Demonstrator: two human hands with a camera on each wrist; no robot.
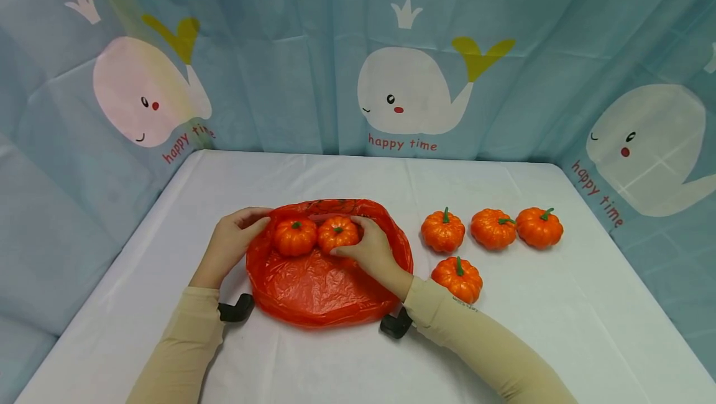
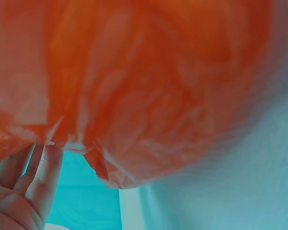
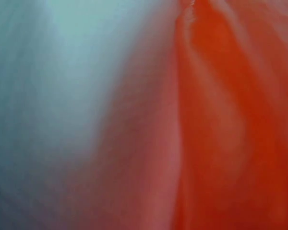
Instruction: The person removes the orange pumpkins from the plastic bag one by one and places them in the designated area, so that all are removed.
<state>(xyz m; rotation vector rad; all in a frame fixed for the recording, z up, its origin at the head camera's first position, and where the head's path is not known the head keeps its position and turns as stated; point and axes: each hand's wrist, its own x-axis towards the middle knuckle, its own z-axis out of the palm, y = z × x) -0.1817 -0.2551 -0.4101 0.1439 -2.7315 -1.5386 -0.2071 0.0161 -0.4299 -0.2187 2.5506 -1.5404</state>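
A red plastic bag [image 1: 313, 286] lies spread wide on the table, its mouth facing up. Inside, toward the back, sit two small orange pumpkins with green stems. My right hand [image 1: 371, 252] reaches over the bag's right side and grips the right-hand pumpkin [image 1: 338, 234] between thumb and fingers. The other pumpkin [image 1: 294, 237] rests beside it on the left. At the bag's left rim my left hand [image 1: 235, 239] holds the plastic, with fingers [image 2: 45, 172] behind the edge in the left wrist view. Red plastic fills much of both wrist views.
To the right of the bag stand several more pumpkins, three in a back row [image 1: 443, 230] and one nearer pumpkin [image 1: 457, 280] close to my right sleeve [image 1: 470, 323]. A white cloth covers the table [image 1: 313, 174]. Behind it hangs a blue whale-print curtain [image 1: 279, 81].
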